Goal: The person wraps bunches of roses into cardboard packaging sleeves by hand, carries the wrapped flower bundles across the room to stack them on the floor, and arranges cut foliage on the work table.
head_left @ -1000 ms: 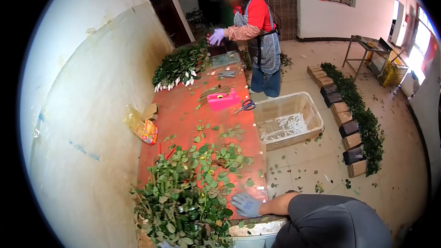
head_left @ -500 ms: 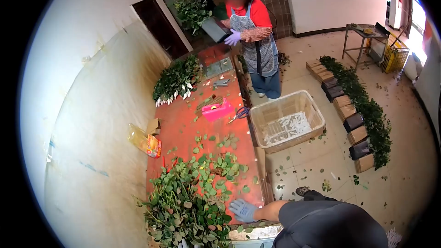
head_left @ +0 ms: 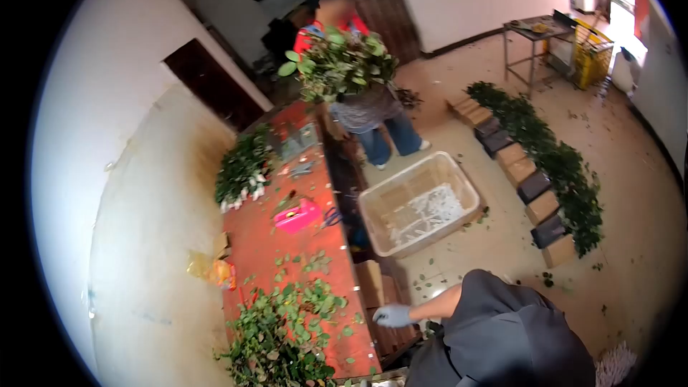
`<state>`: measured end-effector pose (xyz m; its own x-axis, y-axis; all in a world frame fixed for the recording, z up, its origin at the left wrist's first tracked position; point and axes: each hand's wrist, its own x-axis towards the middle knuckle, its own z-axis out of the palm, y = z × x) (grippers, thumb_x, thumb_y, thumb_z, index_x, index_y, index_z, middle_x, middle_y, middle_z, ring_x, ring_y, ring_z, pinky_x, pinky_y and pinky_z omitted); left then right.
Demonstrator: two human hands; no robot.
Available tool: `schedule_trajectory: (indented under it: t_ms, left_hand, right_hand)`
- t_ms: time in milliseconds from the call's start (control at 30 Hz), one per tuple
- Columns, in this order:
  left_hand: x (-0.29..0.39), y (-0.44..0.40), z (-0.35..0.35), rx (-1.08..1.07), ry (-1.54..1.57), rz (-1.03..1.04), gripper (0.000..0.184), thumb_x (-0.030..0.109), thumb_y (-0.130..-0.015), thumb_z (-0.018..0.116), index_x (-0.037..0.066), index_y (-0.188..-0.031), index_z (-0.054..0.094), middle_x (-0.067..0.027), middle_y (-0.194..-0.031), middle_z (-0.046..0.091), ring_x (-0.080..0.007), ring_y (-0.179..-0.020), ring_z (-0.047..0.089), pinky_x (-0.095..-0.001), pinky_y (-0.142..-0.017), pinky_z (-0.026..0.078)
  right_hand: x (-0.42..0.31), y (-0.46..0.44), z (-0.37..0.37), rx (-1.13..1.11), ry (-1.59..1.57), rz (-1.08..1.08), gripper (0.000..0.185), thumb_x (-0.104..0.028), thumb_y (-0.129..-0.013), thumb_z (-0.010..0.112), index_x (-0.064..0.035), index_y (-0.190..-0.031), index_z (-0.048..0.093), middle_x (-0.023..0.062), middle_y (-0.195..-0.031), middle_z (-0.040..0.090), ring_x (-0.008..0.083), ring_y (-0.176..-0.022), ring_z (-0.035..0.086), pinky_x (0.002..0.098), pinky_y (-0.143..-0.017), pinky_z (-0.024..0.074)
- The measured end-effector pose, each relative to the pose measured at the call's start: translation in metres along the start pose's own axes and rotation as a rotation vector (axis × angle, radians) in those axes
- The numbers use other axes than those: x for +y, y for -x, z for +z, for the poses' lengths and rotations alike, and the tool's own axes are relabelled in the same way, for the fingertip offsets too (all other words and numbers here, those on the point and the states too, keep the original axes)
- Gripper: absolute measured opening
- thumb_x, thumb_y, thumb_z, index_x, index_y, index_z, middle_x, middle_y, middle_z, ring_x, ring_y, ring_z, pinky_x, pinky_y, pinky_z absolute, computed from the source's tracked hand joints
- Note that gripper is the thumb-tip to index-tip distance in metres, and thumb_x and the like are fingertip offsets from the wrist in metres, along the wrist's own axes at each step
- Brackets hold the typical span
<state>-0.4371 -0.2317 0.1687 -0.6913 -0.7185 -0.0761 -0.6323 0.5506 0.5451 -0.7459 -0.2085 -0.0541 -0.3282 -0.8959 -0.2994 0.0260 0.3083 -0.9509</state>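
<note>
My right hand (head_left: 392, 315), in a grey glove, hangs just off the right edge of the red table (head_left: 287, 204). Nothing shows in it; its fingers look loosely extended, though a little blurred. My left hand is out of view. Left of my right hand, a heap of leafy green stems (head_left: 276, 347) lies on the near part of the table, with loose leaves (head_left: 315, 297) strewn beyond it. Cardboard (head_left: 370, 283) stands beside the table close above my hand.
Across the table, a co-worker (head_left: 380, 132) holds a leafy bundle (head_left: 347, 64). A plastic bin (head_left: 373, 233) with white pieces stands on the floor. Wrapped bundles (head_left: 512, 161) line the floor at right. A pink holder (head_left: 297, 216), scissors (head_left: 331, 216) and wrapped stems (head_left: 244, 165) lie on the table.
My right hand has lifted from the tabletop and drawn back past its edge. The co-worker has swung the leafy bundle round towards me. My view has shifted and tilted.
</note>
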Motion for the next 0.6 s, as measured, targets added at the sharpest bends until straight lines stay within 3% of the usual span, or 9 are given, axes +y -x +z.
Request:
schedule_trajectory:
  t_ms: [33, 67, 100, 133, 200, 267, 367, 400, 600]
  left_hand:
    - [0.005, -0.002, 0.025, -0.046, 0.028, 0.026, 0.046, 0.024, -0.101, 0.067, 0.0, -0.139, 0.061, -0.0247, -0.128, 0.067, -0.0376, -0.116, 0.064, -0.0422, -0.102, 0.051]
    - [0.009, -0.005, 0.05, -0.092, 0.06, 0.055, 0.046, 0.024, -0.101, 0.067, 0.0, -0.14, 0.06, -0.0246, -0.127, 0.067, -0.0369, -0.116, 0.064, -0.0417, -0.101, 0.051]
    - [0.009, -0.007, 0.07, -0.129, 0.085, 0.079, 0.047, 0.024, -0.101, 0.067, 0.0, -0.14, 0.06, -0.0245, -0.126, 0.067, -0.0361, -0.115, 0.064, -0.0412, -0.101, 0.051]
    - [0.008, -0.01, 0.091, -0.167, 0.115, 0.101, 0.047, 0.024, -0.101, 0.067, -0.001, -0.141, 0.059, -0.0244, -0.126, 0.067, -0.0354, -0.115, 0.064, -0.0408, -0.1, 0.051]
    - [0.008, -0.017, 0.121, -0.225, 0.166, 0.126, 0.048, 0.024, -0.102, 0.067, -0.001, -0.142, 0.058, -0.0242, -0.125, 0.067, -0.0339, -0.113, 0.064, -0.0398, -0.1, 0.051]
    - [0.007, -0.024, 0.136, -0.265, 0.211, 0.146, 0.049, 0.024, -0.102, 0.067, -0.002, -0.143, 0.057, -0.024, -0.123, 0.067, -0.0324, -0.112, 0.065, -0.0389, -0.099, 0.051]
    - [0.03, -0.035, 0.142, -0.26, -0.028, 0.159, 0.051, 0.028, -0.102, 0.066, -0.001, -0.143, 0.057, -0.0284, -0.122, 0.067, -0.0398, -0.11, 0.065, -0.0444, -0.098, 0.051]
    - [0.035, -0.036, 0.146, -0.269, -0.028, 0.155, 0.051, 0.028, -0.102, 0.066, -0.001, -0.143, 0.057, -0.0284, -0.122, 0.067, -0.0398, -0.11, 0.065, -0.0444, -0.098, 0.051]
    - [0.046, -0.02, 0.154, -0.409, 0.039, -0.075, 0.069, 0.041, -0.092, 0.075, 0.011, -0.15, 0.053, -0.0197, -0.145, 0.057, -0.0432, -0.131, 0.054, -0.0518, -0.112, 0.043]
  right_hand:
    - [0.055, -0.006, -0.02, 0.281, 0.195, -0.319, 0.03, -0.027, -0.094, 0.061, -0.0079, -0.113, 0.075, 0.0116, -0.101, 0.077, 0.0216, -0.079, 0.075, 0.0385, -0.08, 0.0591]
    - [0.047, 0.024, -0.057, 0.279, 0.015, 0.057, 0.027, -0.026, -0.092, 0.063, -0.0095, -0.11, 0.076, 0.0102, -0.094, 0.078, 0.0235, -0.079, 0.075, 0.0399, -0.079, 0.0592]
    - [0.074, 0.029, -0.087, 0.36, 0.039, 0.173, 0.028, -0.029, -0.091, 0.061, -0.0095, -0.104, 0.077, 0.0128, -0.09, 0.077, 0.0289, -0.082, 0.075, 0.0433, -0.08, 0.0588]
    - [0.103, 0.038, -0.111, 0.543, 0.327, 0.117, 0.031, -0.032, -0.089, 0.059, -0.0085, -0.098, 0.078, 0.0168, -0.089, 0.077, 0.0348, -0.081, 0.074, 0.0464, -0.081, 0.0582]
    - [0.182, 0.034, -0.159, 0.521, 0.438, 0.467, 0.031, -0.028, -0.086, 0.064, -0.0033, -0.096, 0.079, 0.0211, -0.094, 0.076, 0.038, -0.085, 0.075, 0.0477, -0.081, 0.0587]
    - [0.199, 0.076, -0.2, 0.207, 0.909, 0.344, 0.026, -0.019, -0.087, 0.065, -0.002, -0.1, 0.079, 0.0197, -0.098, 0.077, 0.0364, -0.092, 0.075, 0.0454, -0.079, 0.06]
    - [0.211, 0.126, -0.223, 0.015, 1.116, 0.321, 0.019, -0.012, -0.09, 0.062, -0.0067, -0.098, 0.078, 0.0145, -0.101, 0.077, 0.0359, -0.091, 0.075, 0.045, -0.076, 0.06]
    - [0.249, 0.124, -0.217, 0.049, 1.01, 0.394, 0.023, -0.014, -0.088, 0.065, -0.0082, -0.104, 0.08, 0.0139, -0.103, 0.078, 0.0355, -0.094, 0.075, 0.0448, -0.078, 0.06]
    - [0.242, 0.157, -0.187, -0.047, 0.666, 0.664, 0.035, -0.021, -0.088, 0.061, -0.0081, -0.117, 0.078, 0.0168, -0.12, 0.074, 0.0338, -0.106, 0.073, 0.0429, -0.088, 0.0578]
